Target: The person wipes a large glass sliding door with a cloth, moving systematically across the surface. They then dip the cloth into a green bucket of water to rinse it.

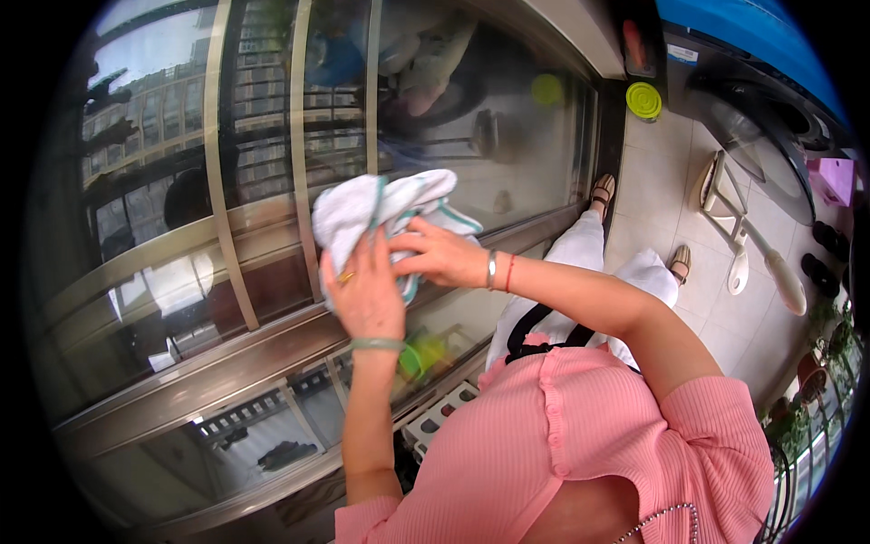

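Both hands meet on a white cloth (385,213) with green edging, held up in front of a glass window (272,181) with metal frames. The left hand (364,295) wears a ring and a green bracelet; its fingers are closed around the lower part of the cloth. The right hand (439,256), with a silver bangle and a red string at the wrist, pinches the cloth from the side. A round green lid (643,100) lies on the tiled floor (652,181), well apart from the hands.
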### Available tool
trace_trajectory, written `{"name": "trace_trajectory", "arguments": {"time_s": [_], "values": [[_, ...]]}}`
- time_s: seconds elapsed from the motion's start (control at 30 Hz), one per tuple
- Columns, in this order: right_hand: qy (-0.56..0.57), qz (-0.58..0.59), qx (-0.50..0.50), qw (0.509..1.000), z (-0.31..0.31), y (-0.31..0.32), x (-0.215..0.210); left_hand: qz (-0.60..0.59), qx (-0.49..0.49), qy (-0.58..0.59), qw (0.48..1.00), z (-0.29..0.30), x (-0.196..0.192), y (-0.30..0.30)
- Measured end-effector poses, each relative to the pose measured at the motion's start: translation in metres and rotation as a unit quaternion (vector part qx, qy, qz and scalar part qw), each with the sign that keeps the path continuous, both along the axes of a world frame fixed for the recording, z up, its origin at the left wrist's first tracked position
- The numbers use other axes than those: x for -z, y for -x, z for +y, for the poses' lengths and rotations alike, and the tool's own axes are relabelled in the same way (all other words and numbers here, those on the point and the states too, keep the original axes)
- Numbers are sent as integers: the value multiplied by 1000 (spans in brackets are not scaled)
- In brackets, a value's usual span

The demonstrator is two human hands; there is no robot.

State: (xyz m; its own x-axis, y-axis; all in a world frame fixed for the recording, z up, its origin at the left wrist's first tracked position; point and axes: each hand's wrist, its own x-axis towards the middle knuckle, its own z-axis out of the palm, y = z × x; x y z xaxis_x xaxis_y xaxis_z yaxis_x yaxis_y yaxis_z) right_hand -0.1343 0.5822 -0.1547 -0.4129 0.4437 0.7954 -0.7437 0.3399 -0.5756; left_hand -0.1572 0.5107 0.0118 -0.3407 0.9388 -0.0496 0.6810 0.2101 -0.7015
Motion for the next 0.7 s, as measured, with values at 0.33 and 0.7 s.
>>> {"name": "trace_trajectory", "arguments": {"time_s": [0.33, 0.7], "values": [[132, -286, 6, 949, -23, -46, 163, -159, -23, 189, 969, 19, 218, 28], [141, -230, 30, 962, -31, -46, 116, -130, -2, 113, 985, 3, 163, 13]]}}
